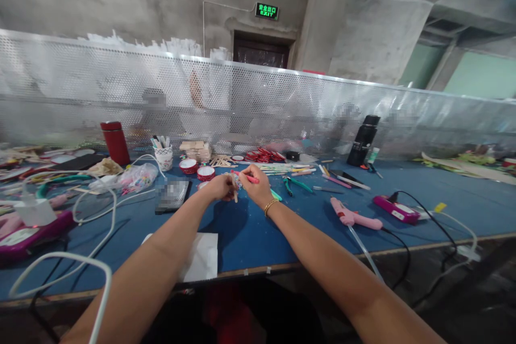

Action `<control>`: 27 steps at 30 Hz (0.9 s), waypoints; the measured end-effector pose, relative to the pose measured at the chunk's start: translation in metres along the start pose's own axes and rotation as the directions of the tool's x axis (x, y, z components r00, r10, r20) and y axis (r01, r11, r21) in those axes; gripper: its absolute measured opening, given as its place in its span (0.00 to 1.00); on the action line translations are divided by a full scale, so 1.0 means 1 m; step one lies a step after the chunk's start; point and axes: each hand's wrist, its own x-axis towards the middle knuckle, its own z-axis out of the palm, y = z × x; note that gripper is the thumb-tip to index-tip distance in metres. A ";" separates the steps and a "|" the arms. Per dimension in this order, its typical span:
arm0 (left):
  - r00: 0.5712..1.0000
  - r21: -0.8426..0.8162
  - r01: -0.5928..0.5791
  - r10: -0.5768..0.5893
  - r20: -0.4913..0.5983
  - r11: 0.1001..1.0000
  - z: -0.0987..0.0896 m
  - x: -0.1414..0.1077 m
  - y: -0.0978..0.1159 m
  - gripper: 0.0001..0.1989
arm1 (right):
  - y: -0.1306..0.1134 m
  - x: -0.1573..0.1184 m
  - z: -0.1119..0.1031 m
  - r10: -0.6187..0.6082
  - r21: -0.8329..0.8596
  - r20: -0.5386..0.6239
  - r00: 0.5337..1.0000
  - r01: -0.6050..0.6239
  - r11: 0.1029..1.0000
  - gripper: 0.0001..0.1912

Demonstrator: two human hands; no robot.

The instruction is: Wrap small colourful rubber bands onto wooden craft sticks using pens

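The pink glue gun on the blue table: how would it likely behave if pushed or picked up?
The pink glue gun lies down with its handle angled, so it would probably slide rather than roll. Its black cord might drag when lifted. The long clear stick poking out could catch.

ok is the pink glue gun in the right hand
No, the glue gun lies on the blue tabletop, apart from the right hand.

A gold-coloured bracelet [270, 206] circles the right wrist [277, 212].
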 end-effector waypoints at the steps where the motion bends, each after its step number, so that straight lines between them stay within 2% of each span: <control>1: 1.000 -0.003 0.002 -0.002 -0.003 1.000 0.000 0.000 0.000 0.02 | 0.000 0.000 0.000 0.004 -0.007 -0.005 1.000 -0.004 1.000 0.06; 12: 1.000 -0.018 0.006 -0.006 -0.004 1.000 0.000 0.004 -0.003 0.03 | 0.001 0.000 0.000 -0.007 -0.002 -0.021 1.000 0.006 1.000 0.06; 17: 1.000 -0.019 0.015 -0.015 -0.004 1.000 0.000 0.003 -0.002 0.04 | 0.001 0.000 0.001 -0.015 0.001 0.011 1.000 0.015 1.000 0.06; 22: 1.000 0.018 0.001 -0.001 -0.003 1.000 0.000 0.003 -0.003 0.03 | 0.004 0.001 0.000 -0.005 0.003 -0.037 0.999 0.005 1.000 0.06; 27: 1.000 0.033 -0.016 0.016 -0.002 0.999 0.001 0.008 -0.008 0.03 | 0.008 0.001 0.000 -0.051 0.038 -0.038 0.998 0.053 0.998 0.11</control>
